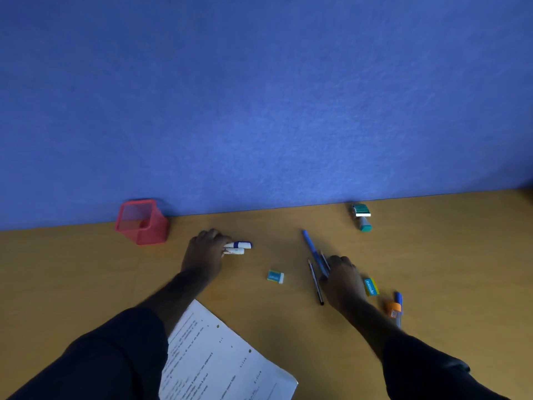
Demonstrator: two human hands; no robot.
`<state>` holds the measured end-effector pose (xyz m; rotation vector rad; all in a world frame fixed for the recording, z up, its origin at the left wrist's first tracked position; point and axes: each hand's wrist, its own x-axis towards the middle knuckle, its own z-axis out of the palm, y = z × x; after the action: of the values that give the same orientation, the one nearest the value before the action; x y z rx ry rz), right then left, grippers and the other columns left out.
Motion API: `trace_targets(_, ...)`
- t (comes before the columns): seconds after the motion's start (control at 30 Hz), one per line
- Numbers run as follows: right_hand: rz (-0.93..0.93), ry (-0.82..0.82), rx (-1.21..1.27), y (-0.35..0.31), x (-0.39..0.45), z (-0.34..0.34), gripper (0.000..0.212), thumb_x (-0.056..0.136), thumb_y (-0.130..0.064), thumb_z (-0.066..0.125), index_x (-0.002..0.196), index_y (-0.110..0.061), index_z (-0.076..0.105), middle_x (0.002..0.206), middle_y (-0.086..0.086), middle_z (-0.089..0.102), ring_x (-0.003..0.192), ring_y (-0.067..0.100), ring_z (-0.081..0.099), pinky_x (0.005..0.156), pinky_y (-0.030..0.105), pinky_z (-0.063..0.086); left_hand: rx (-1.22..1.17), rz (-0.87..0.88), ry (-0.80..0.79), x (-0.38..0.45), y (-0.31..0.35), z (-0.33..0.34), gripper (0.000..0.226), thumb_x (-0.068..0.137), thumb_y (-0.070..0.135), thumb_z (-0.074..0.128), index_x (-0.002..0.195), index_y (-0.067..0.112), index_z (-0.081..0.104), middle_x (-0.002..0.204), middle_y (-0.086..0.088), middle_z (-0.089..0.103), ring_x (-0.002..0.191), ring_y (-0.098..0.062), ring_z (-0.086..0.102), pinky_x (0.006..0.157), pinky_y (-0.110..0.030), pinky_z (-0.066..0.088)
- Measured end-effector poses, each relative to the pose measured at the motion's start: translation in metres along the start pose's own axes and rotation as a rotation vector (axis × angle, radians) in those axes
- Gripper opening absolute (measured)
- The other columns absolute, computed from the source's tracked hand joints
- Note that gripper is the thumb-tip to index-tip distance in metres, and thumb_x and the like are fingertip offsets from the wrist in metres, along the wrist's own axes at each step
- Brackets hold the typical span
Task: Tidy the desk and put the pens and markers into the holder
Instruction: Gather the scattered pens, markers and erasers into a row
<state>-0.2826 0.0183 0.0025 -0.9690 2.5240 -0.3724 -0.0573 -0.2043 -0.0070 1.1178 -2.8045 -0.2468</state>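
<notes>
Left hand (pixel 205 253) grip curled round two markers (pixel 238 248); right hand (pixel 343 277) grip pinching blue pen (pixel 313 249). Lift both clear of worktop (pixel 86 269), drop upright into red holder (pixel 141 222).

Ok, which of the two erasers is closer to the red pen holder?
The blue and white eraser lying alone between the two hands; the yellow-edged eraser sits farther away, beside the right hand.
</notes>
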Motion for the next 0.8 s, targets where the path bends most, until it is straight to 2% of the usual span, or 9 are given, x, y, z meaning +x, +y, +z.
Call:
trace_targets(0.13, 0.018, -0.039, -0.032, 0.0, 0.014, -0.006, 0.02, 0.085, -0.023, 0.062, 0.102, -0.012, 0.06, 0.095, 0.005, 0.059, 0.085, 0.021, 0.058, 0.063, 0.03, 0.045, -0.038, -0.035, 0.028, 0.012, -0.02, -0.004, 0.039, 0.072, 0.009, 0.077, 0.108, 0.021, 0.072, 0.099, -0.003, 0.063, 0.084, -0.03, 0.058, 0.07, -0.042, 0.051)
trace_targets(0.2, -0.003, -0.043, -0.068, -0.001, 0.02, -0.008, 0.02, 0.085, -0.023, 0.062, 0.101, -0.013, 0.061, 0.089, 0.001, 0.055, 0.081, 0.018, 0.054, 0.063, 0.027, 0.041, -0.041, -0.052, 0.032, 0.019, -0.029, -0.005, 0.042, 0.07, 0.01, 0.077, 0.109, 0.023, 0.072, 0.099, -0.002, 0.063, 0.084, -0.03, 0.058, 0.071, -0.044, 0.051)
trace_targets(0.4, -0.064, -0.023, -0.155, -0.006, 0.037, -0.011, 0.024, 0.082, -0.028, 0.068, 0.1, -0.014, 0.06, 0.096, 0.004, 0.061, 0.078, 0.015, 0.051, 0.063, 0.026, 0.042, -0.005, -0.09, 0.078, 0.035, -0.044, -0.001, 0.04, 0.069, 0.008, 0.077, 0.105, 0.024, 0.074, 0.092, -0.006, 0.063, 0.081, -0.034, 0.058, 0.07, -0.042, 0.049)
trace_targets(0.6, -0.15, -0.024, -0.141, -0.013, 0.052, -0.014, 0.023, 0.081, -0.017, 0.068, 0.101, -0.016, 0.057, 0.093, 0.002, 0.063, 0.082, 0.016, 0.059, 0.067, 0.032, 0.057, -0.046, -0.194, 0.15, 0.053, -0.049, 0.001, 0.042, 0.064, 0.007, 0.082, 0.103, 0.012, 0.068, 0.101, -0.014, 0.063, 0.089, -0.04, 0.059, 0.076, -0.047, 0.05)
trace_targets(0.8, -0.198, -0.033, -0.109, -0.028, 0.059, -0.019, 0.021, 0.083, -0.012, 0.067, 0.101, -0.018, 0.057, 0.091, -0.002, 0.062, 0.077, 0.009, 0.056, 0.056, 0.018, 0.046, -0.094, -0.247, 0.182, 0.055, -0.044, 0.001, 0.046, 0.059, 0.013, 0.088, 0.101, 0.013, 0.068, 0.103, -0.013, 0.061, 0.091, -0.039, 0.058, 0.078, -0.046, 0.048)
